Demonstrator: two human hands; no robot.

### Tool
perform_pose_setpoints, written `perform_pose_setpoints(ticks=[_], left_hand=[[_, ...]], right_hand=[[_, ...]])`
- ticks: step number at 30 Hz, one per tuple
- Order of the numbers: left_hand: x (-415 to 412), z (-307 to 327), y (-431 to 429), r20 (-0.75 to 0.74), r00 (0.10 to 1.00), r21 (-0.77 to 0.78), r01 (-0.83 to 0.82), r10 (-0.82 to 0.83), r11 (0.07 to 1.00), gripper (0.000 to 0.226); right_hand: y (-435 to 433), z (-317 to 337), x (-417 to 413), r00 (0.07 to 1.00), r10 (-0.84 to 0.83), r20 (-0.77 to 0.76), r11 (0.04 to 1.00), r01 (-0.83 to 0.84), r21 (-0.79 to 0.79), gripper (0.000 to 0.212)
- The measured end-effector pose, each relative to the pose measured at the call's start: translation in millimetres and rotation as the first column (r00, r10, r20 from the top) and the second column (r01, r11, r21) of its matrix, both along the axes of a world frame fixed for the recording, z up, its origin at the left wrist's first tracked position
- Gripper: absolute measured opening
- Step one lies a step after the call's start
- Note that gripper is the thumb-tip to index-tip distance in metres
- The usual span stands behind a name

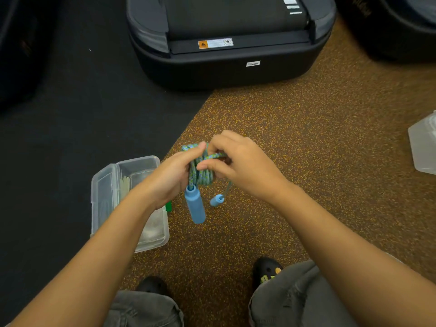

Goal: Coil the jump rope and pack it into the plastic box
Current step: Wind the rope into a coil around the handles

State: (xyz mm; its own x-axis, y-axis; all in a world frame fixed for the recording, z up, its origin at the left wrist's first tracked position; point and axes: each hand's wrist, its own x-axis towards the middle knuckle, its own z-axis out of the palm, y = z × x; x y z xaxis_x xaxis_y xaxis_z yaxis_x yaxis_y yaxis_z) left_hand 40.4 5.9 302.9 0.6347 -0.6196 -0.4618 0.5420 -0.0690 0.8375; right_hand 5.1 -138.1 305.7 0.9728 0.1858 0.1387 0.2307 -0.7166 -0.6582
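A blue-green braided jump rope (200, 175) is bunched into a tight coil between both hands above the floor. My left hand (172, 178) grips the coil from the left, its fingers over the top loops. My right hand (238, 161) pinches a strand that crosses the coil. One blue handle (195, 205) hangs straight down from the coil, and the second blue handle (216, 200) dangles lower right on a short length of rope. The clear plastic box (103, 199) lies open on the floor to the left, partly behind my left forearm.
A black treadmill base (226, 67) stands ahead. Black mat covers the floor on the left, brown speckled flooring on the right. Another clear plastic container (423, 147) sits at the right edge. My knees and black shoes (265, 270) are below.
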Motion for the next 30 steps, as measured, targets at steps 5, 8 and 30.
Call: perform_pose_setpoints(ticks=[5,8,30], left_hand=[[0,3,6,0.114,0.981,0.032,0.156,-0.159,0.987,0.037],[2,-2,5,0.118,0.990,0.010,-0.075,0.074,0.997,0.022],[3,-3,1,-0.057,0.979,-0.036,-0.199,0.197,0.979,0.024]], right_hand=[[-4,2,4,0.998,-0.038,-0.047,0.997,0.041,0.059,0.022],[2,-1,3,0.985,-0.162,-0.061,0.980,0.168,0.103,0.018],[38,-25,-21,0.673,0.033,-0.739,0.978,-0.173,-0.114,0.043]])
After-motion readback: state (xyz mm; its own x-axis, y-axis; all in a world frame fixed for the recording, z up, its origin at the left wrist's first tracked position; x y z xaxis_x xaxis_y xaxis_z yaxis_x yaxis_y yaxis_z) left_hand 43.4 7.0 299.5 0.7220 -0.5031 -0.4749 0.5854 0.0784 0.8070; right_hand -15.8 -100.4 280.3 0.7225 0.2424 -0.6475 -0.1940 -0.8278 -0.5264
